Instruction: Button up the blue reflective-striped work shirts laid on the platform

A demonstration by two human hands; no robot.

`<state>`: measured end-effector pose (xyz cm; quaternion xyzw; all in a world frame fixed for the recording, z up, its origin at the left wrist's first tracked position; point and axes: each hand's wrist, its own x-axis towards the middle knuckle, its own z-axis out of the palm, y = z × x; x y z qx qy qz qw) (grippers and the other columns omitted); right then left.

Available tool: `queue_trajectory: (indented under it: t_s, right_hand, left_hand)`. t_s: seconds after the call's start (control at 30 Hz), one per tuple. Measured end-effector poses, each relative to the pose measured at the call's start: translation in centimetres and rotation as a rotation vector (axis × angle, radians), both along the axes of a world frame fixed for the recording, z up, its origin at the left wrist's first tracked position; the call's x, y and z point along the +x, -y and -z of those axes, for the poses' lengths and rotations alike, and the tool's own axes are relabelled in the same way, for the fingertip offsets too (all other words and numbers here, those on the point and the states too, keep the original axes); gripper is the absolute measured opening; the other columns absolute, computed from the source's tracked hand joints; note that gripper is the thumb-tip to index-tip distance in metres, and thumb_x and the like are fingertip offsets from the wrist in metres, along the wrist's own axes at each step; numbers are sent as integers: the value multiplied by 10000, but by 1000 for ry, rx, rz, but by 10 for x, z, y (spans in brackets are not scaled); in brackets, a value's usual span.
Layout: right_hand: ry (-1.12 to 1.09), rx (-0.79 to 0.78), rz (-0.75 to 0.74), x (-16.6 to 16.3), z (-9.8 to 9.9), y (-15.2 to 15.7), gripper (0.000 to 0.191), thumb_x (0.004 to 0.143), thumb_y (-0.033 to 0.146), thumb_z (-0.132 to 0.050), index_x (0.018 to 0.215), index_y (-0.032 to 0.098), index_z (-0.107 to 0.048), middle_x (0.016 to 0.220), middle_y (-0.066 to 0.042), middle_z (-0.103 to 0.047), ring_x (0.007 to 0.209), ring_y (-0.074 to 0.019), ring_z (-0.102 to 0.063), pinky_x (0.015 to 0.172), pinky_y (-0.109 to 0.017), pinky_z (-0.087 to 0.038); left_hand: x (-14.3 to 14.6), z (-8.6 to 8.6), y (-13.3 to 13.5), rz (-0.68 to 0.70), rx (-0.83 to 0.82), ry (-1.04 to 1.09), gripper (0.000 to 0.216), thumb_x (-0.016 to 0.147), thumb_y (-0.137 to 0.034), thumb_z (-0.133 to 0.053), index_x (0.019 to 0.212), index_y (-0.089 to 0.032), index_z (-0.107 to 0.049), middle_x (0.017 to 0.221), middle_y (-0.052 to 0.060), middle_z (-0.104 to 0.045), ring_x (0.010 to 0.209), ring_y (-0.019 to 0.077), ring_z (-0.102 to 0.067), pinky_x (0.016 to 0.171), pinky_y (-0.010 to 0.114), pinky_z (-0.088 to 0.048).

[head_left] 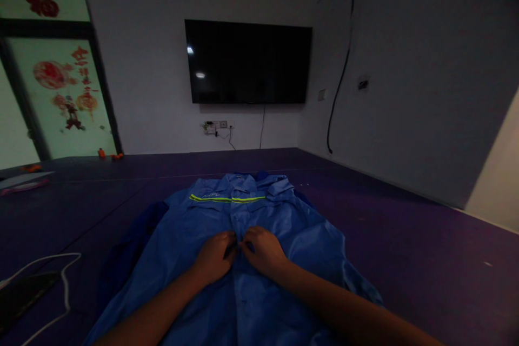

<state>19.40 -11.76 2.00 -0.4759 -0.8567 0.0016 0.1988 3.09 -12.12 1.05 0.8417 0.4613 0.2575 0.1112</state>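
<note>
A blue work shirt [284, 227] with a yellow-green reflective stripe across the chest lies spread flat, collar away from me, on a dark purple surface [405, 238]. My left hand [214, 254] and my right hand [263, 250] meet at the shirt's front opening, halfway down. Both hands have their fingers curled and pinched on the fabric edges at the placket. What lies between the fingertips is too dark to make out beyond the cloth.
A white cable [60, 275] and a dark flat object [24, 292] lie at the left. A black wall-mounted screen [248, 62] hangs ahead over sockets [219, 126]. A glass door [60, 92] with red decorations stands at the far left. Small orange items [108, 154] sit by it.
</note>
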Motion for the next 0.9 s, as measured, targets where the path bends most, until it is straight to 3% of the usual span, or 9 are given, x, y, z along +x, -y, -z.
queue_trajectory:
  t_s: [0.3, 0.63, 0.9]
  right_hand:
    - [119, -90, 20, -4, -6, 8, 539, 878, 520, -244, 784, 172, -645, 768, -96, -673, 698, -199, -626, 551, -239, -369]
    - [-21, -140, 72, 0, 0, 0, 224, 784, 277, -435, 800, 184, -637, 778, -48, -672, 725, -169, -609, 563, -219, -335]
    - [-434, -260, -14, 3, 13, -16, 197, 708, 182, -411, 692, 164, -607, 640, -4, -613, 599, -120, -544, 530, -192, -338]
  left_hand:
    - [-2, 5, -3, 91, 1, 40, 209, 718, -132, -480, 838, -188, -642, 930, 56, -627, 929, 189, -554, 869, 295, -417]
    - [-1, 5, -6, 127, -15, 85, 170, 756, -194, -494, 831, -181, -646, 951, 73, -636, 951, 197, -554, 859, 300, -419]
    - [1, -1, -5, 51, -52, 284, 62, 703, -160, -561, 704, -179, -620, 905, 51, -657, 895, 174, -584, 839, 274, -432]
